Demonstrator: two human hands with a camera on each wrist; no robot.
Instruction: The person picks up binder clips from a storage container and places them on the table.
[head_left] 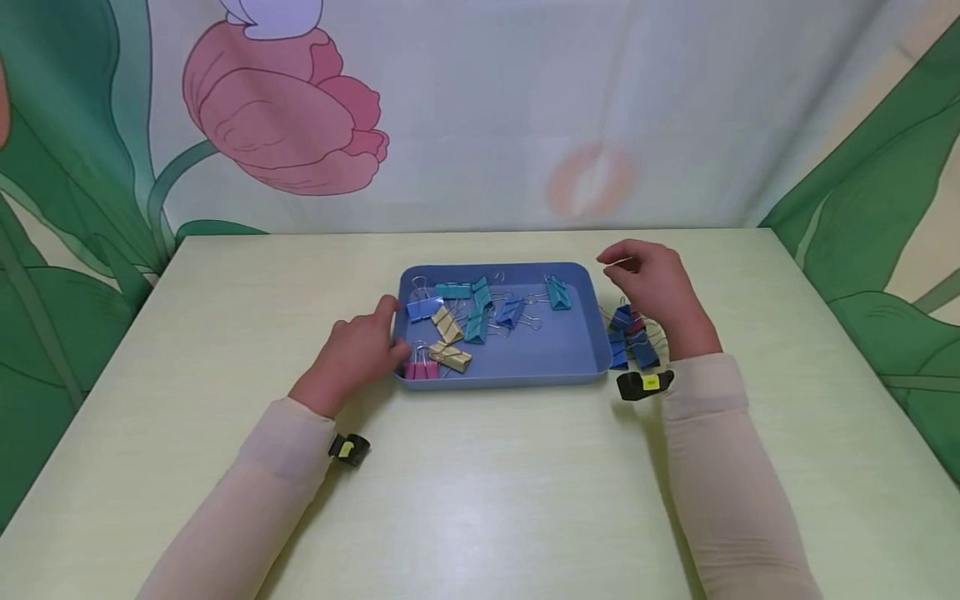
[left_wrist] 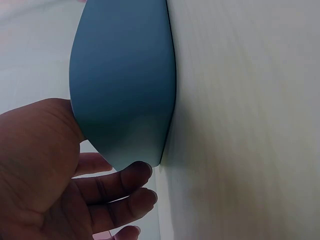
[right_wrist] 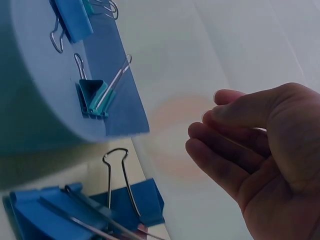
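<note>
In the head view, the left sleeve (head_left: 251, 500) and right sleeve (head_left: 735, 492) run off towards eight and five o'clock; the label (head_left: 651, 382) at four is too small to read. Clips (head_left: 642, 351) at three partly hide one another. The left wrist view cuts off the tray (left_wrist: 125, 75) at twelve, its inside hidden.

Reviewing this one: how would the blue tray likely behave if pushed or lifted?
The blue tray looks stiff, since its walls keep an even, unbent curve. Being broad and low, it would probably slide rather than tip when pushed. Lifted, its left side may feel heavier, as most clips inside lie toward it.
</note>
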